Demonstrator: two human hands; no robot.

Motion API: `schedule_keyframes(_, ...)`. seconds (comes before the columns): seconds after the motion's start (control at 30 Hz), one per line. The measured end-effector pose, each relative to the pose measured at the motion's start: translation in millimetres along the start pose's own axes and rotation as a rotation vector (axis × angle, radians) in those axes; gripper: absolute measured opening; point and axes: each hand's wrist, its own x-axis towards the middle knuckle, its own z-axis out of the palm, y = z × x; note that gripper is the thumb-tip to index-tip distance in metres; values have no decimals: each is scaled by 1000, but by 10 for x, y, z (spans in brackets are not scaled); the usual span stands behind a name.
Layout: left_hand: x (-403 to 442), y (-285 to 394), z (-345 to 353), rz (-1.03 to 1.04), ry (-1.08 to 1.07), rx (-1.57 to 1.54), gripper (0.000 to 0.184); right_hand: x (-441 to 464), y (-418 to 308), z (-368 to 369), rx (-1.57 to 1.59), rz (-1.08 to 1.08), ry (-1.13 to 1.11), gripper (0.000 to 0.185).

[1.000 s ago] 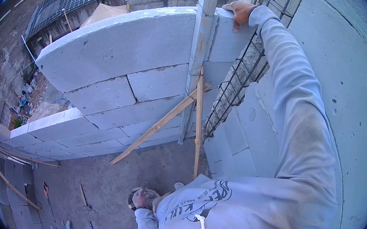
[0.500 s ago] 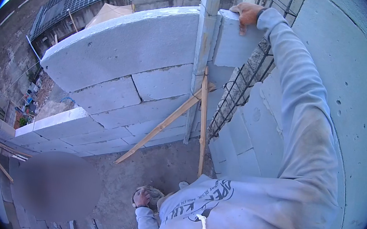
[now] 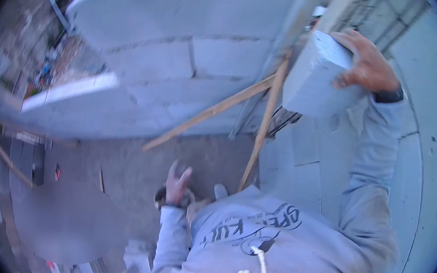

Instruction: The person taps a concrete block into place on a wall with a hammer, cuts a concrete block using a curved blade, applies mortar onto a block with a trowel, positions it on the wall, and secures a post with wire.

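Note:
A small light-grey block [image 3: 319, 80] is gripped from above by my right hand [image 3: 367, 64], with the fingers over its top edge. The block hangs off the wall, in front of the corner. My left hand [image 3: 176, 184] is lower down, near my waist, with its fingers apart and nothing in them. To the left of the block stands the block wall [image 3: 173, 10], its top course curving away to the left. Two wooden braces [image 3: 222, 107] lean against the wall and meet near its upright post. The picture is blurred by motion.
Behind the held block is a column with steel bars [image 3: 399, 19]. A tall block wall [image 3: 415, 159] rises on the right. On the grey floor [image 3: 119, 152] lie a wooden-handled tool [image 3: 101, 180] and block pieces [image 3: 134, 259]. A blurred oval covers the lower left.
My right hand has lifted the small block off the wall top and brought it nearer to me. My left hand has risen and spread its fingers. The view has shifted.

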Motion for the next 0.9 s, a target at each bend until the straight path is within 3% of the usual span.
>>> schedule_keyframes(0.03,83,-13,20,-19,-75,26,94,-2,-158,226,28,-52,-29,92)
schedule_keyframes(0.17,-2,451,425,504,-217,247,108,171,-712,1297,244,-268,-205,96)
schedule_keyframes(0.27,-70,271,479,473,-307,264,116,377,-1226,2138,369,-376,-348,98)
schedule_keyframes(0.4,-264,-123,-17,253,-69,87,102,779,-2019,3053,592,-453,-681,84)
schedule_keyframes(0.5,-492,-676,-570,-126,137,-33,88,735,-2588,3810,498,-402,-255,62)
schedule_keyframes(0.57,-686,-1223,-912,-441,286,-249,75,744,-2891,4061,651,-300,-322,55)
schedule_keyframes(0.63,-1057,-1781,-1236,-506,467,-611,69,676,-3161,4291,673,-206,-394,49)
schedule_keyframes(0.67,-1175,-1994,-1395,-529,557,-795,66,641,-3221,4633,756,-102,-538,48)
schedule_keyframes(0.73,-1471,-2145,-1778,-535,654,-912,64,234,-3354,5580,908,142,-860,46)
schedule_keyframes(0.83,-1901,-2514,-2310,-575,809,-956,61,-205,-3916,6625,981,780,-1263,50)
schedule_keyframes(0.9,-2100,-2745,-2551,-640,870,-945,58,-520,-4280,7271,1029,891,-1278,53)
